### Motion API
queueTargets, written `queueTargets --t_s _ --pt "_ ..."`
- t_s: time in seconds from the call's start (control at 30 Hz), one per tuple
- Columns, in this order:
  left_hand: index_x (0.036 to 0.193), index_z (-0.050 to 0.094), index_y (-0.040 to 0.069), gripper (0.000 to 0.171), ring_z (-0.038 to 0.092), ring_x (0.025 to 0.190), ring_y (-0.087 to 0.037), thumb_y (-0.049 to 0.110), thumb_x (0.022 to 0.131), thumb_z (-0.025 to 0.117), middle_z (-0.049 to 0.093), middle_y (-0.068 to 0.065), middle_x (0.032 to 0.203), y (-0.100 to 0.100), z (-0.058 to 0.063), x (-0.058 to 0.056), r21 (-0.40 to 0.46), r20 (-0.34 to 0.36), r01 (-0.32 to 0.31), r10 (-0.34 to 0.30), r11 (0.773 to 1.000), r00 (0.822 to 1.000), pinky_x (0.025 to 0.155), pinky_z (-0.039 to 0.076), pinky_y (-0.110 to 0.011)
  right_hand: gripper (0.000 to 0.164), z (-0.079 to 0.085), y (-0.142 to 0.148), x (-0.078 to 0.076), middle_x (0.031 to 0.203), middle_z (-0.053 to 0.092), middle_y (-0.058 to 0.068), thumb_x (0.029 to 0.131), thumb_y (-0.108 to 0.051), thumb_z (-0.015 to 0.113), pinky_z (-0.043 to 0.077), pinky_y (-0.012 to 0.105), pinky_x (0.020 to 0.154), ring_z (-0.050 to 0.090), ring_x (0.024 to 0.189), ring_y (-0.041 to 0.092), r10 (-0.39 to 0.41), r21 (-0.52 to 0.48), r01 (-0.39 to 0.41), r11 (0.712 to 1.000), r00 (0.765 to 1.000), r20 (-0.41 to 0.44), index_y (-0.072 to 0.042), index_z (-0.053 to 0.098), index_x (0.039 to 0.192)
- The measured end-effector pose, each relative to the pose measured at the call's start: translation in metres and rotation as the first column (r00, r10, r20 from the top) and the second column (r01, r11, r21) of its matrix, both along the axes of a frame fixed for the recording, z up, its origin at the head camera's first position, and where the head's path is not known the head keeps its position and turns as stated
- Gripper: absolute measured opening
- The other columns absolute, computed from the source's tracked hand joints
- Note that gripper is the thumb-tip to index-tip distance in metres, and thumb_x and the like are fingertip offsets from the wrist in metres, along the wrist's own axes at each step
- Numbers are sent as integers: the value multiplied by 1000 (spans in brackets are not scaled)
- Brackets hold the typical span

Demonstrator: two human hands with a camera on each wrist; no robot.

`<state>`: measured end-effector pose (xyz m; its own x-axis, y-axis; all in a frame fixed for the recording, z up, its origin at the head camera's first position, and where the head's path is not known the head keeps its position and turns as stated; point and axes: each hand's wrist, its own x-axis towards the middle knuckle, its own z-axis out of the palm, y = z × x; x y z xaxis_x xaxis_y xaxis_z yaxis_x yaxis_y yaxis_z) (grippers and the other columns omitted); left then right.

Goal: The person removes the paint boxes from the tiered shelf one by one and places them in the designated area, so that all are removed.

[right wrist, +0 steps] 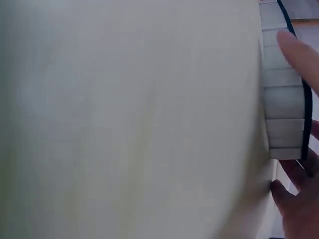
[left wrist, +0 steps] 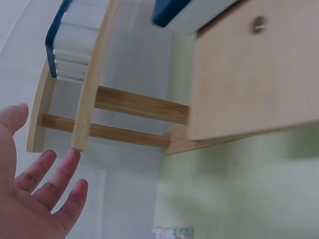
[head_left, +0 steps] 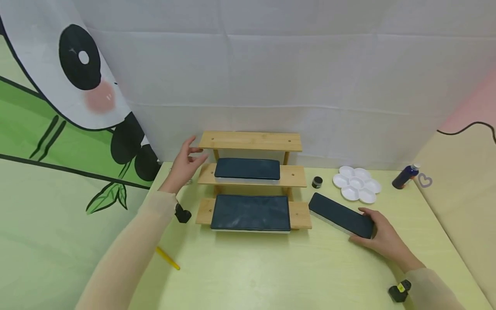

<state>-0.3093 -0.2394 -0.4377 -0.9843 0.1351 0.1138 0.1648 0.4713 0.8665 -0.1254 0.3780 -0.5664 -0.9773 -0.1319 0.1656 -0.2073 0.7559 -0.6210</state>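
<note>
Right hand [head_left: 381, 236] grips one end of long dark-blue-topped white rectangular box [head_left: 339, 213], thumb and fingers on opposite sides; box angled, right of three-tier light wooden shelf [head_left: 249, 141], contact with pale yellow tabletop [head_left: 263, 275] unclear. Left hand [head_left: 185, 167] holds nothing, fingers spread, slightly bent, by shelf's left end; touch unclear.

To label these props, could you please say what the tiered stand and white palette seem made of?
Tiered stand: smooth, pale wood, perhaps bamboo, by its streaky grain. White palette: probably smooth plastic, by its moulded-looking wells, though possibly ceramic.
</note>
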Motion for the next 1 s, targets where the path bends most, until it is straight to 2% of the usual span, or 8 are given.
queueTargets --t_s 0.13,0.2,0.27,0.43,0.6,0.8,1.0 --pt "168 19 23 80 53 129 -35 43 105 64 48 -13 153 -6 -6 14 29 -4 26 -26 999 1000 100 47 -59 93 12 -4 -7 140 54 22 82 -36 92 37 44 109 49 130 45 21 -32 -20 999 1000 16 -4 44 154" --pt "167 24 21 77 51 132 -34 43 104 64 47 -13 154 -7 -10 20 24 -2 32 -32 999 999 101 46 -59 90 20 -9 -14 143 53 21 84 -34 91 36 62 108 46 133 45 39 -64 -38 997 999 20 -4 43 154" --pt "165 30 19 72 50 134 -34 42 105 64 46 -13 155 -8 -14 25 15 0 35 -35 999 999 102 46 -59 88 28 -17 -21 145 52 20 86 -32 89 34 71 106 45 135 44 65 -92 -63 994 998 22 -4 42 155" --pt "161 40 19 64 50 137 -33 40 105 64 44 -9 158 -6 -22 34 30 30 15 -16 999 999 108 44 -58 86 51 -51 -40 148 52 15 88 -32 87 35 68 109 45 137 41 134 -129 -132 983 991 5 -9 42 157" --pt "158 46 19 62 49 138 -35 43 104 65 43 -7 160 -9 -33 37 67 55 0 -3 998 998 111 43 -58 87 72 -95 -57 153 50 11 88 -37 87 32 67 112 42 142 38 190 -142 -191 971 982 -23 -13 42 158" --pt "158 44 13 62 46 140 -36 36 105 65 41 -8 161 -14 -45 40 148 68 47 -58 988 996 108 47 -53 90 89 -144 -79 157 46 7 86 -44 87 34 64 114 41 145 35 233 -114 -238 965 971 -58 -16 42 159" --pt "157 46 10 61 48 138 -37 34 105 67 44 -8 159 -15 -52 44 160 45 83 -92 984 995 101 53 -40 95 103 -179 -95 161 41 8 85 -51 86 30 62 117 35 149 33 247 -84 -250 965 968 -43 -17 40 161"
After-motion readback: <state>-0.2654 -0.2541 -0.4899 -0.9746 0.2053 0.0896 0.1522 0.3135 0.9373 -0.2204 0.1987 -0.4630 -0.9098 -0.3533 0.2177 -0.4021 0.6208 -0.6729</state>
